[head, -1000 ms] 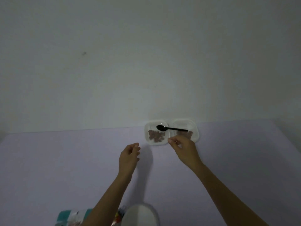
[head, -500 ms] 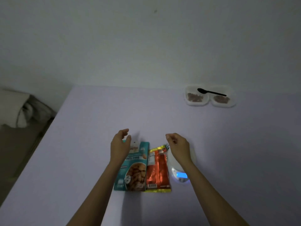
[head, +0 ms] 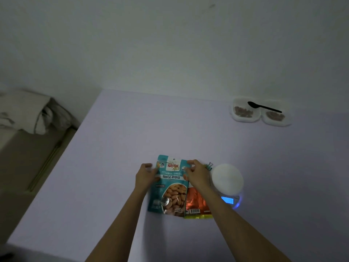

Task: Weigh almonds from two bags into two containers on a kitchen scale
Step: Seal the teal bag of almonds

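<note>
A teal bag of roasted almonds (head: 171,188) lies on the pale purple table (head: 113,148). My left hand (head: 146,175) grips its upper left edge and my right hand (head: 197,175) grips its upper right corner. An orange foil bag (head: 196,203) lies beside it on the right, partly under my right forearm. To the right sits a white round kitchen scale (head: 227,179) with a lit blue display (head: 227,200). Far right at the back, two white containers (head: 244,119) (head: 285,121) hold almonds, with a black spoon (head: 264,107) across them.
A small clip (head: 210,165) lies between the bags and the scale. The table's left edge drops to a floor with a rumpled white cloth (head: 24,110). A plain wall runs behind the table.
The view swung down and left from the containers to the bags. Both hands came in from hovering above the bags and took hold of the teal bag's top.
</note>
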